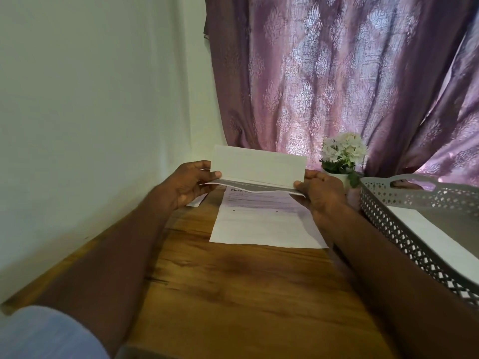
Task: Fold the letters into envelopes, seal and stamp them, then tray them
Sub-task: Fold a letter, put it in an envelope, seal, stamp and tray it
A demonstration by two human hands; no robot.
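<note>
Head view. The left hand [190, 183] and the right hand [320, 194] each pinched one end of a white envelope [258, 165], thumbs on the near face, holding it raised above the wooden table [233, 294] with its flap standing upright and the mouth open. Whether a folded letter already sat inside could not be told. A printed letter [267, 221] lay flat and unfolded on the table directly below the envelope, toward 6 o'clock from it. A grey perforated tray [404, 229] stood at 3 o'clock of the letter and held at least one white envelope or sheet [438, 237], suggesting one piece had been completed. The corner of another white sheet [197, 202] showed under the left hand. A potted white flower [342, 154] stood at 1 o'clock, before a purple curtain [337, 73]. Judged progress: early to middle; the held envelope remained unsealed and unstamped, and the flat letter remained to be folded.
</note>
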